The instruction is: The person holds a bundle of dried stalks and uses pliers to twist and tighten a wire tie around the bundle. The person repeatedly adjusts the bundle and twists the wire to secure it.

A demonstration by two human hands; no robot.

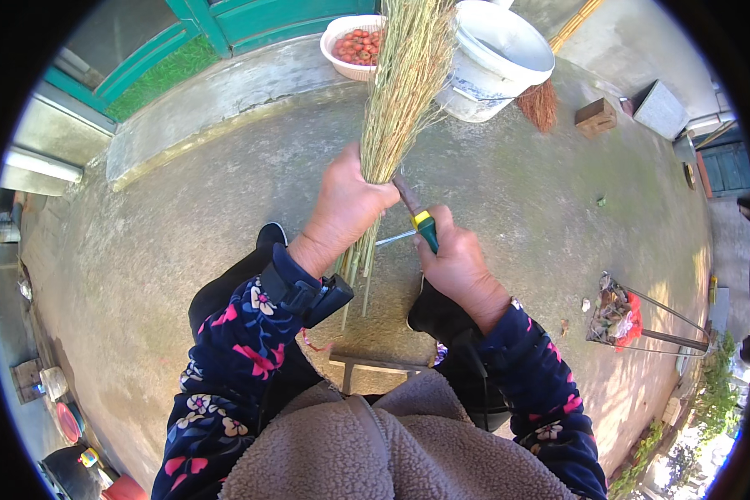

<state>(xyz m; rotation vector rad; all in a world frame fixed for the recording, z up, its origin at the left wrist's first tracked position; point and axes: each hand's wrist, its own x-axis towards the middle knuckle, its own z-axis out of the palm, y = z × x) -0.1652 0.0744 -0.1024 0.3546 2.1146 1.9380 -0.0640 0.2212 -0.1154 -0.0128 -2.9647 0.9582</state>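
My left hand [353, 194] is closed around a thick bundle of dry broom stalks [406, 94], just above its lower ends. The bundle stands nearly upright in the picture, its fine tops fanning out and its bare stems poking out below my fist. In my right hand [456, 250] is a hand tool [422, 215] with a green and yellow handle and a dark metal front part. That metal end reaches up beside the bundle, close to my left thumb; its exact kind cannot be told. A thin pale strand [395, 238] runs between the stems and the tool handle.
Behind the bundle, a basket of red fruit [345, 65] and a white bucket [475, 100] stand by a concrete step [237, 106]. A broom [539, 103] and a brick [595, 117] are farther right. A filled dustpan [619, 315] lies right. Below me is a wooden stool [375, 364].
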